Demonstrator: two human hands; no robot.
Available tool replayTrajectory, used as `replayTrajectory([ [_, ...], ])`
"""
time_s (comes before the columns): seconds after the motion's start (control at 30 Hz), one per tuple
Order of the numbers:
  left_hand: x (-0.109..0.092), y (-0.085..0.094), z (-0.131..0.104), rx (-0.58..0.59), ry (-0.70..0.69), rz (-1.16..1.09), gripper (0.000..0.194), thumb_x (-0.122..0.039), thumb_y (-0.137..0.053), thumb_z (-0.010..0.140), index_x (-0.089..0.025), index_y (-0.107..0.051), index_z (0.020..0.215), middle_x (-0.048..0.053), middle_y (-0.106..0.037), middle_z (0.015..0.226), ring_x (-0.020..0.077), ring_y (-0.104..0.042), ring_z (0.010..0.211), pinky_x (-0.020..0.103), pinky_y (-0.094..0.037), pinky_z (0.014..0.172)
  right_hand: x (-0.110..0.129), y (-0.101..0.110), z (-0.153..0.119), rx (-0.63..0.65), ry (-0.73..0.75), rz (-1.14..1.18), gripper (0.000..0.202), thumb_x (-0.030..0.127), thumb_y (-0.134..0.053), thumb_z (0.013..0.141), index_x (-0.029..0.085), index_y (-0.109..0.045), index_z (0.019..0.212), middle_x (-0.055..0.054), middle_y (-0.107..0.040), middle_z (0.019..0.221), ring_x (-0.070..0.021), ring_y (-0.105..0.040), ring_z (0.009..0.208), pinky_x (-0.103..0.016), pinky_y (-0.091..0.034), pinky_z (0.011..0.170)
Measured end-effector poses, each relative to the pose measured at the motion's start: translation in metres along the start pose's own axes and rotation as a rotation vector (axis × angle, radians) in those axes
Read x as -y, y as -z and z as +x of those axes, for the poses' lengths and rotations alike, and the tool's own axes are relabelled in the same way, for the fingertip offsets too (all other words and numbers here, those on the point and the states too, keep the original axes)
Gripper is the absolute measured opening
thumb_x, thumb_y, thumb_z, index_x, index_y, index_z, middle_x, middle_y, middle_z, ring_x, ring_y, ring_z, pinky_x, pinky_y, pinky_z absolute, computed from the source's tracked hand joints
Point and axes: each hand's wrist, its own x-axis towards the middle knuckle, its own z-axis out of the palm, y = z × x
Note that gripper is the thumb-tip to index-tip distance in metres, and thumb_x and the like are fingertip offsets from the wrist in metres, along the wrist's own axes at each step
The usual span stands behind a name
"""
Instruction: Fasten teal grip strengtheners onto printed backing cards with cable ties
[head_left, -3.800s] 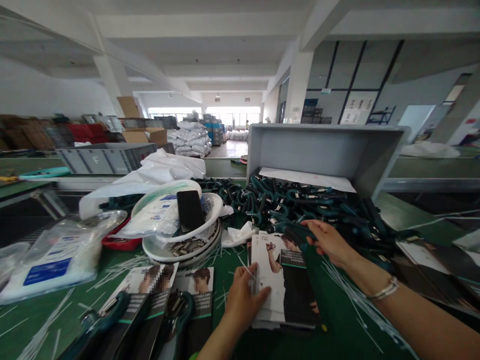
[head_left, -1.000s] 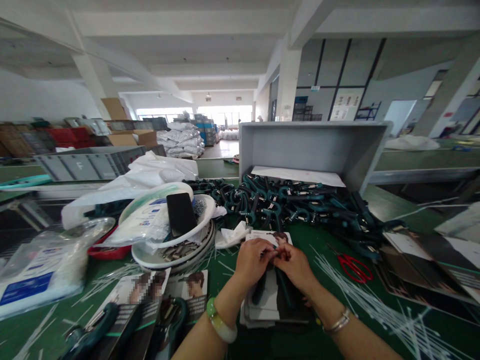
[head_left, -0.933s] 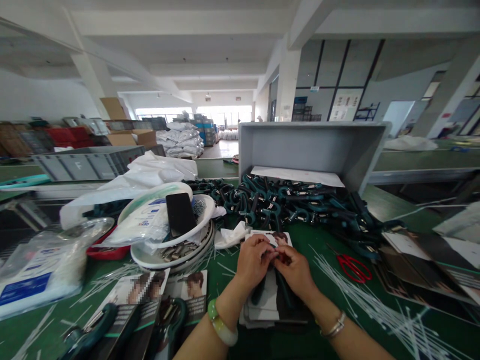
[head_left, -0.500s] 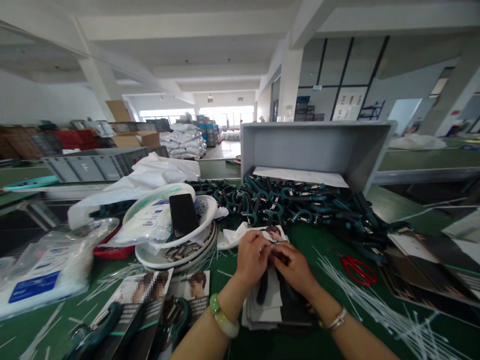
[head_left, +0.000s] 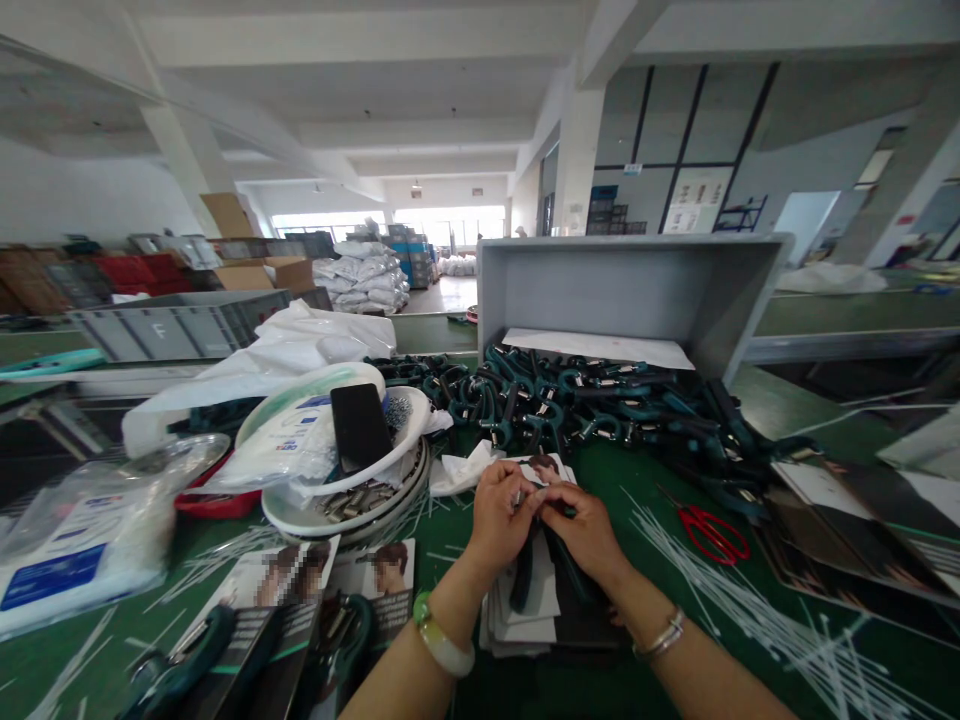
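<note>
My left hand [head_left: 501, 512] and my right hand [head_left: 581, 525] meet at the middle of the bench, fingertips pinched closely together. Between them is the top end of a hand grip exerciser [head_left: 523, 580], its dark handles spreading out below my fingers. It lies over a stack of printed cards [head_left: 521, 625]. The exact point where my fingertips press is hidden, so any small part there cannot be made out. A white crumpled sheet [head_left: 461, 470] lies just beyond my left hand.
A heap of hand grip exercisers [head_left: 555, 400] spills from a tipped grey crate [head_left: 600, 285]. Red scissors [head_left: 712, 533] and white plastic ties [head_left: 757, 620] lie right. Left are bowls of metal parts [head_left: 375, 497], a phone [head_left: 360, 428] and finished-looking carded pieces [head_left: 255, 640].
My fingertips have shifted slightly while staying pinched together on the same piece. The whole view has moved a little; nothing else has visibly changed.
</note>
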Motion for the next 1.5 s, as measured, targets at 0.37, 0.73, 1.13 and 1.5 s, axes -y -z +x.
replayTrajectory([
  [0.37, -0.025, 0.006, -0.009, 0.081, -0.129, 0.158, 0.015, -0.027, -0.049, 0.083, -0.020, -0.062, 0.086, 0.007, -0.058, 0.091, 0.0200, -0.051, 0.090, 0.036, -0.040, 0.083, -0.002, 0.011, 0.003, 0.098, 0.088, -0.277, 0.010, 0.021, -0.054, 0.074, 0.021, -0.064, 0.074, -0.006, -0.064, 0.089, -0.0207, -0.057, 0.093, -0.034, -0.044, 0.082],
  [0.73, -0.017, 0.001, -0.035, 0.196, 0.374, 0.161, 0.028, -0.023, -0.055, 0.076, -0.027, -0.062, 0.102, 0.006, -0.055, 0.116, 0.0263, -0.050, 0.105, 0.041, -0.040, 0.090, 0.017, 0.018, -0.026, 0.233, 0.332, -0.465, 0.021, 0.018, -0.040, 0.086, 0.020, -0.061, 0.083, -0.006, -0.063, 0.087, -0.0185, -0.055, 0.084, -0.031, -0.043, 0.076],
  [1.13, -0.020, -0.001, -0.013, 0.219, 0.473, 0.283, 0.017, -0.037, -0.060, 0.073, -0.026, -0.068, 0.085, 0.006, -0.059, 0.103, 0.0256, -0.055, 0.095, 0.037, -0.044, 0.077, 0.015, 0.020, -0.026, 0.196, 0.370, -0.426, 0.023, 0.023, -0.040, 0.087, 0.020, -0.059, 0.074, -0.005, -0.059, 0.080, -0.0157, -0.054, 0.077, -0.028, -0.043, 0.070],
  [1.5, -0.028, 0.029, -0.025, -0.133, 0.251, 0.345, 0.025, -0.034, -0.056, 0.079, -0.025, -0.062, 0.101, 0.009, -0.051, 0.117, 0.0270, -0.047, 0.110, 0.045, -0.036, 0.094, 0.038, 0.033, -0.035, 0.416, 0.301, -0.736, 0.024, 0.016, -0.048, 0.076, 0.021, -0.062, 0.095, -0.008, -0.055, 0.104, -0.0204, -0.051, 0.095, -0.032, -0.041, 0.079],
])
